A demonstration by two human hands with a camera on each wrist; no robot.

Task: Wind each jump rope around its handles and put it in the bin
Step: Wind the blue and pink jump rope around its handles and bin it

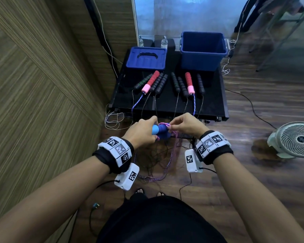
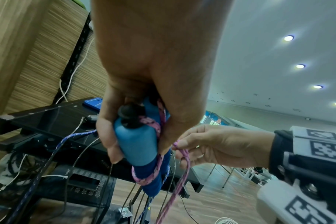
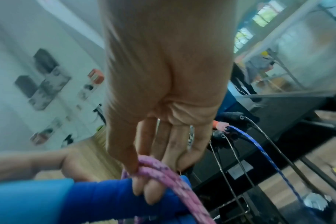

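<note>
Two hands (image 1: 142,132) gripping blue handles (image 2: 138,145), pink rope (image 3: 163,174), black table (image 1: 168,102), wood floor (image 1: 270,102).

Even, soft indoor light — ceiling spotlights (image 2: 288,38) glare above the right hand (image 2: 217,145). The right wrist view smears with motion blur; edges bow outward.

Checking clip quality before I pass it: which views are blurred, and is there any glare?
Head view: mostly sharp, wide-angle bending at the edges, the blue bin clear. Left wrist view: crisp on the blue handles, ceiling lights flare at upper right. Right wrist view: smeared by motion, background soft, pink rope still readable.
</note>
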